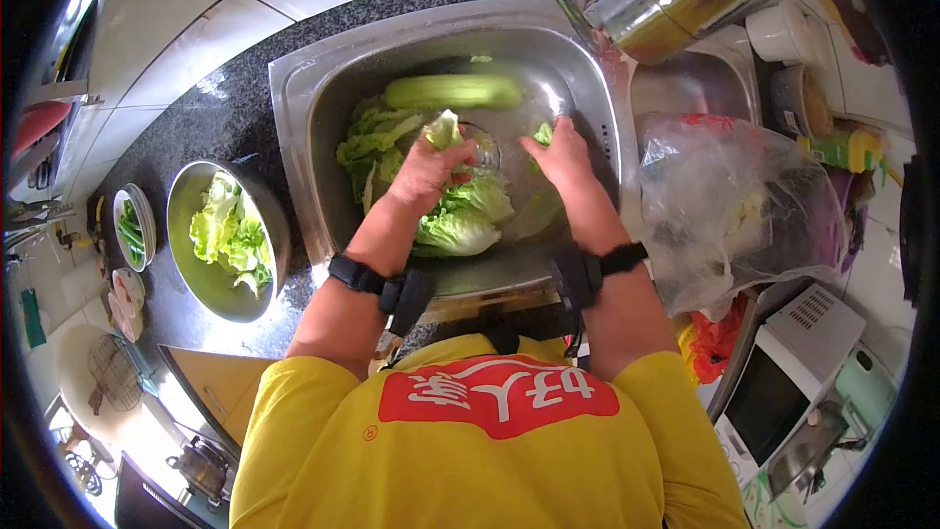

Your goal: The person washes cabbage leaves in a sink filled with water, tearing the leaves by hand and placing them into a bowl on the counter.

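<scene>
My left hand point(423, 174) is closed around a piece of lettuce point(444, 129) over the steel sink point(318, 162). To its right, my right hand point(562, 155) pinches a small green leaf piece point(543, 134) between thumb and fingers. Below my left hand, a lettuce head point(470, 216) with a pale base lies in the basin. Loose leaves point(370, 142) are spread along the basin's left side. A long, light green vegetable point(452, 91) rests near the far wall; its kind is unclear. The drain is partly hidden behind my left hand.
Left of the sink, a metal bowl point(185, 260) holds lettuce leaves point(233, 230), beside stacked plates point(147, 220) with green pieces. A faucet point(568, 5) reaches over the back right corner. A clear plastic bag point(725, 206) sits right of the basin, with a microwave point(783, 377) lower down.
</scene>
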`<state>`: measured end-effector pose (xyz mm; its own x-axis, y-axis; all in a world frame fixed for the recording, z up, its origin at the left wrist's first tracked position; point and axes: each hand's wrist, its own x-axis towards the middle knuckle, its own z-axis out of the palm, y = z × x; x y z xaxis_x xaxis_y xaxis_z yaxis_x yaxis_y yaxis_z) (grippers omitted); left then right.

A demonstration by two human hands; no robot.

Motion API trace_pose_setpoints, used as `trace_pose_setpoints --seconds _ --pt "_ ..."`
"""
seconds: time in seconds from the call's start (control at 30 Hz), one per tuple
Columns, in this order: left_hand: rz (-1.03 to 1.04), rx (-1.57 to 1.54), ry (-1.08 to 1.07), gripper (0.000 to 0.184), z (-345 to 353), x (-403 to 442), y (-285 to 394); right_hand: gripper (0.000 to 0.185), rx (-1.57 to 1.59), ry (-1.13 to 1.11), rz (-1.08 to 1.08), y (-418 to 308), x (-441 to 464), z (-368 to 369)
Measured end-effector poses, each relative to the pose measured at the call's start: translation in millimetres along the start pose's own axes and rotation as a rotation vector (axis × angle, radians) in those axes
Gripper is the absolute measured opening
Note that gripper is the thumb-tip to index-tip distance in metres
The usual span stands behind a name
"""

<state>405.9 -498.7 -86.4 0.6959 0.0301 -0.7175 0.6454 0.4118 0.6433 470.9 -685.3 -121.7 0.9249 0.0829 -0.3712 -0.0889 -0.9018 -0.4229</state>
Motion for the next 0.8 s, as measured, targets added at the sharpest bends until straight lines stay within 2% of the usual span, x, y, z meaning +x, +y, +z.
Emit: trace_pose_setpoints --seconds 0.1,0.13,0.2,0.23,0.3,0.33,0.4,0.43,0.47,0.53,0.57,0.6,0.67,0.7,0.73,0.8 --pt "-0.016 0.03 0.016 0.023 5.9 5.4 -9.8 0.04 -0.13 -0.006 0.008 4.2 9.1 19.3" --pt "-0.017 0.03 0.045 0.02 6.6 5.7 -13.4 0.035 -0.273 -0.069 0.031 2.0 12.8 28.8" --pt "0.041 0.055 0.035 0.019 -2.5 13.0 -26.6 0.031 -0.291 -0.154 -0.21 6.1 2.3 18.6" --pt "0.102 0.134 0.083 0.019 -8.7 15.0 -30.6 0.031 -0.294 -0.151 -0.208 10.4 5.2 20.2" --pt "0.227 0.316 0.146 0.024 -17.1 18.4 -34.3 0.031 -0.085 0.162 -0.1 9.7 12.0 16.3" --pt "0.238 0.315 0.139 0.024 -15.1 22.1 -34.8 0.031 -0.087 0.175 -0.101 6.2 13.0 9.8" --pt "0.652 0.87 0.201 0.033 -6.7 23.6 -38.1 0.032 0.071 0.065 -0.136 -5.0 2.3 -4.7" --pt "0.506 0.926 0.189 0.04 2.5 25.9 -38.1 0.03 0.124 0.075 -0.087 -11.8 -4.1 -11.9" --pt "0.511 0.921 0.196 0.04 9.5 30.8 -41.5 0.03 0.121 0.077 -0.095 -11.7 -8.9 -11.5" --pt "0.512 1.358 0.081 0.042 15.3 46.0 -49.5 0.03 0.328 0.26 -0.187 -13.0 -16.2 -11.0" --pt "0.511 1.401 0.05 0.039 14.7 48.2 -53.0 0.03 0.245 0.195 -0.153 -13.5 -20.4 -12.6" --pt "0.505 1.4 0.048 0.039 14.2 43.5 -55.1 0.03 0.244 0.191 -0.149 -5.6 -25.3 -7.7" --pt "0.573 1.288 0.128 0.035 16.3 43.5 -41.9 0.03 0.222 0.237 -0.392 9.5 -18.2 -0.4" --pt "0.727 1.208 0.225 0.03 19.1 40.4 -37.4 0.027 0.313 0.406 -0.429 2.6 -23.9 -9.1" --pt "0.726 1.216 0.232 0.03 25.0 28.3 -24.8 0.027 0.323 0.406 -0.432 -5.8 -25.8 -16.9" --pt "0.659 0.695 0.063 0.026 38.6 -0.2 -11.9 0.024 0.669 0.216 -0.219 -14.4 -39.6 -27.5"
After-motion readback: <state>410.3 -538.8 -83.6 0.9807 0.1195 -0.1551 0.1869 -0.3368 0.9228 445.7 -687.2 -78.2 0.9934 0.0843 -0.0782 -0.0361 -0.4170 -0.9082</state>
